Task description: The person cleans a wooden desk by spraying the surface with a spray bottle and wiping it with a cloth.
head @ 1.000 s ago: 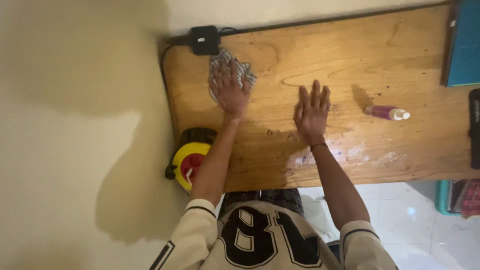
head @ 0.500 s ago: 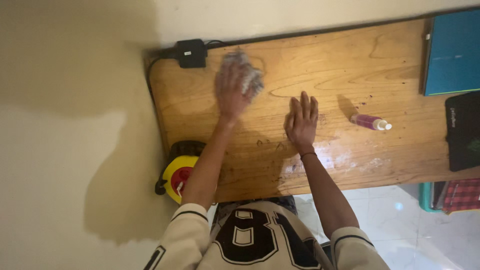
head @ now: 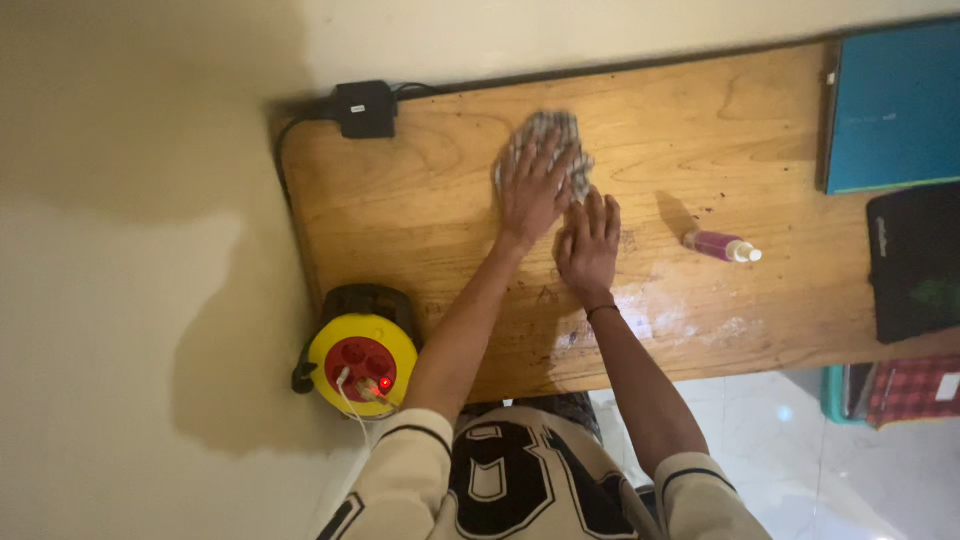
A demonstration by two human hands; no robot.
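Note:
My left hand (head: 533, 192) lies flat on a crumpled grey patterned cloth (head: 548, 132), pressing it onto the wooden table (head: 420, 225) near the far edge. The cloth is blurred. My right hand (head: 590, 245) rests open, palm down, on the bare wood just right of and below the left hand, almost touching it. It holds nothing. A small purple spray bottle (head: 722, 246) with a white cap lies on its side to the right of my right hand.
A black power adapter (head: 364, 108) with a cable sits at the table's far left corner. A yellow cable reel (head: 362, 355) stands on the floor by the left edge. A teal book (head: 893, 108) and a black pad (head: 915, 262) lie at the right.
My left hand has slid the cloth to the right along the table, ending close to my right hand. The right hand has stayed flat on the wood.

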